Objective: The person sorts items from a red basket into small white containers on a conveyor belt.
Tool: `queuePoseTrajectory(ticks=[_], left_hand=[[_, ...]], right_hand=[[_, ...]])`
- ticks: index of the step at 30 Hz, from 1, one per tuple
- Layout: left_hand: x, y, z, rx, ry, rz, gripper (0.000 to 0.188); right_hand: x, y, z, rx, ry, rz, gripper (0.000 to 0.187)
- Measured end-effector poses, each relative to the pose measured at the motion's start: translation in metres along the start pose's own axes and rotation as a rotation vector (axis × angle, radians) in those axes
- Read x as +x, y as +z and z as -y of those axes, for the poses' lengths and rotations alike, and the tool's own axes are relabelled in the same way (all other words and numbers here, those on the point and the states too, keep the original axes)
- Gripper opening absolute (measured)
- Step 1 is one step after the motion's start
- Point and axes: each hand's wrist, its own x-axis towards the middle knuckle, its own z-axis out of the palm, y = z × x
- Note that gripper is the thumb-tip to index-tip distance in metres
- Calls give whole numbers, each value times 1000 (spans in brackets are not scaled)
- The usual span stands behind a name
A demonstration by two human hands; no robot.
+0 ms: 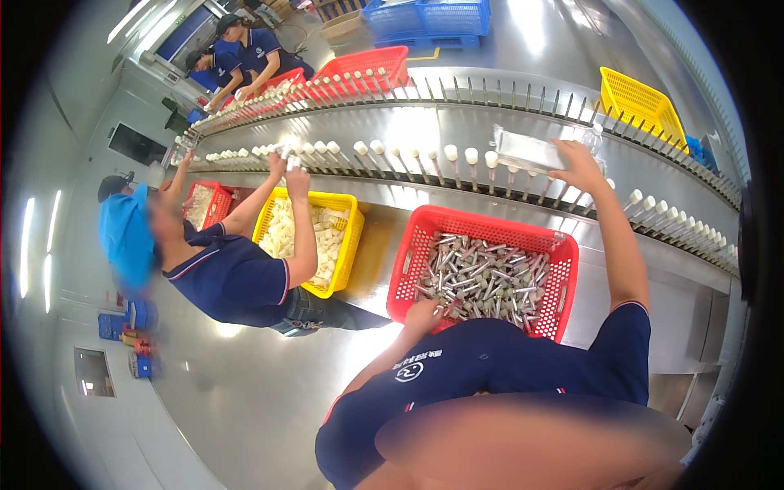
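Note:
My right hand reaches out over the conveyor line, its fingers and thumb closed at the right end of a flat, whitish rectangular piece, partly see-through. The piece lies across the tops of several upright rods with white caps. Near my body, my left hand is at the close left side of a red basket, fingers curled. What they hold is hidden. Silvery tube-like parts with pale ends fill this basket.
Two rows of rods run along the metal conveyor. On my left a co-worker handles the near row beside a yellow basket of pale pieces. Two people work across the line by red baskets. Another yellow basket stands far right.

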Motion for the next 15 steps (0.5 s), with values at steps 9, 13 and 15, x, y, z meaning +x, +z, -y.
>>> queuePoseTrajectory(ticks=[9,13,15], left_hand=[[-12,6,37,184,17,-191,28],[-1,-2,22,117,-159,-34,31],[0,-8,18,128,-213,6,33]], right_hand=[[28,-22,24,-2,1,-73,78],[29,11,18,-19,-27,-54,77],[27,14,23,-19,22,67,75]])
